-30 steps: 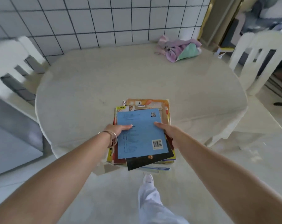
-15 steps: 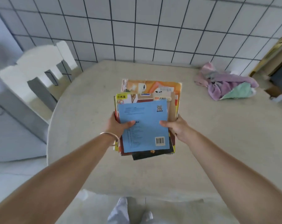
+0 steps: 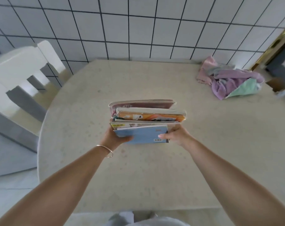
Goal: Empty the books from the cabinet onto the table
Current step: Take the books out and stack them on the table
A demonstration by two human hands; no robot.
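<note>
Person stands at the near edge of a round pale desk (image 3: 203,144), both arms stretched out over it. Both hands clamp a stack of books (image 3: 146,121) from the sides. Left hand (image 3: 115,136) grips the stack's left edge, thumb curled over the top blue cover; a thin metal bangle (image 3: 106,150) sits on that wrist. Right hand (image 3: 176,135) grips the right edge, thumb laid flat on the blue cover near the barcode, other fingers hidden under the stack.

The stack sits about mid-desk and tilts away from the person, far end lower. Can't tell if the far end touches the desk surface. The blue book (image 3: 143,135) is on top and nearest the person; below it a yellow-edged one, then an orange illustrated cover, with a maroon-covered book (image 3: 141,105) sticking out furthest. Edges are misaligned and fanned.

A crumpled cloth (image 3: 233,82), pink, purple and mint, lies at the far right of the desk, well apart from the books. White chair (image 3: 19,70) stands at the left, close to the desk rim. Behind is a white tiled wall (image 3: 138,30) with dark grout. No cabinet or other container in view.
</note>
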